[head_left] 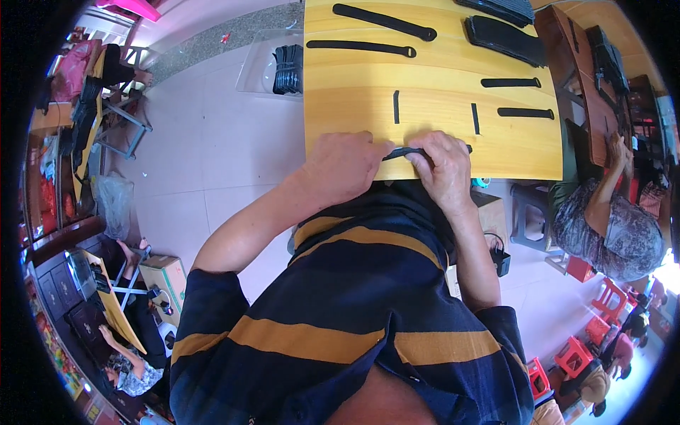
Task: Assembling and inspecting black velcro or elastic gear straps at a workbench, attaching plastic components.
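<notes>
Head cam, both hands pinching a black strap (405, 151) at table edge (333, 134), left hand (345, 166) & right hand (443, 166) closed on it, strap lying left-right, roughly parallel w/ the edge

Pale tiled floor (212, 156), wooden table (354, 99)
</notes>
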Demonstrator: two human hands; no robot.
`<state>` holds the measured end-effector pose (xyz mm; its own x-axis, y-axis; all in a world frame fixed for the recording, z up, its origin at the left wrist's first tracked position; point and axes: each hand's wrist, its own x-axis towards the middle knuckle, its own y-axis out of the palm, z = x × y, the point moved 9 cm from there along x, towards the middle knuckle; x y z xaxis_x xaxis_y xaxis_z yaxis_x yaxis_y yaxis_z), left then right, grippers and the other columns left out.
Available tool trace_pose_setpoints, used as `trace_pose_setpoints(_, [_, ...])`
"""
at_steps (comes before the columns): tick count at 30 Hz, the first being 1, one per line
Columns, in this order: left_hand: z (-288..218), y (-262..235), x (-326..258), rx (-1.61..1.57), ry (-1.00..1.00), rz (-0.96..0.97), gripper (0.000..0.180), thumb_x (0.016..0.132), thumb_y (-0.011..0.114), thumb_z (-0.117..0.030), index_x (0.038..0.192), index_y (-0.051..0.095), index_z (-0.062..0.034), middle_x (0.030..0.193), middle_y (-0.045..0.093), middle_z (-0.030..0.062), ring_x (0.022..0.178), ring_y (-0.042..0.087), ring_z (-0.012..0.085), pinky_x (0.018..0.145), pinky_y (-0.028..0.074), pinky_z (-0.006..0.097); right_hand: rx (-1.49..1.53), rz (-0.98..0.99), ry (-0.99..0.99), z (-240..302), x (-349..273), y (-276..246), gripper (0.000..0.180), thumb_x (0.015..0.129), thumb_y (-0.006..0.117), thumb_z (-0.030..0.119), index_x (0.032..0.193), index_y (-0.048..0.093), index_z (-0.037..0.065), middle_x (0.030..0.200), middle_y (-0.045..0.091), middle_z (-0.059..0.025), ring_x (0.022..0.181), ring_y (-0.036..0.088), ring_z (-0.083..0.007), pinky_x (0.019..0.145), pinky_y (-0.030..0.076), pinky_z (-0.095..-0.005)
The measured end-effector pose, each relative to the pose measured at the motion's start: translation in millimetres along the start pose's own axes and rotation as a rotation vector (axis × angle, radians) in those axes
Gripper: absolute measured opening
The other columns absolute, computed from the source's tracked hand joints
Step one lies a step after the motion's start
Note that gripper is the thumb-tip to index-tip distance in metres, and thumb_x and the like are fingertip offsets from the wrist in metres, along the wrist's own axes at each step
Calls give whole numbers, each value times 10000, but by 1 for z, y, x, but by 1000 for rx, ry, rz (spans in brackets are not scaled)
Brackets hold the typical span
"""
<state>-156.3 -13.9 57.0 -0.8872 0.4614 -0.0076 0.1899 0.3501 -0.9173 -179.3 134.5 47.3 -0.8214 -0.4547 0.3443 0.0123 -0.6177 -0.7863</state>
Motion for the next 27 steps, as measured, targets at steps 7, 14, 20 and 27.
trace_pose_setpoints(7, [0,2,2,14,17,0,273,950,607,-189,1195,717,-146,791,640,108,739,674,317,643,535,459,25,-5,-4,-1,1,0,179,821,799,146,961,706,84,902,677,-73,890,667,-303,802,485,-413])
trace_pose_setpoints(14, [0,2,3,10,8,30,288,946,609,-182,1212,709,-132,795,649,112,739,679,312,646,539,458,26,-8,4,0,2,-1,173,822,795,138,958,703,83,896,669,-71,881,663,-301,795,483,-415])
trace_pose_setpoints(20, [1,3,2,15,-3,61,294,942,605,-167,1216,706,-130,803,651,114,750,683,321,651,542,462,31,-5,5,0,3,0,179,815,798,136,956,699,85,886,664,-75,879,661,-305,796,482,-414])
trace_pose_setpoints(27, [1,5,2,25,-5,64,297,938,599,-160,1214,706,-133,815,650,122,774,690,328,655,542,468,21,0,16,-1,3,0,163,820,787,154,947,704,97,894,674,-60,888,666,-289,806,479,-414])
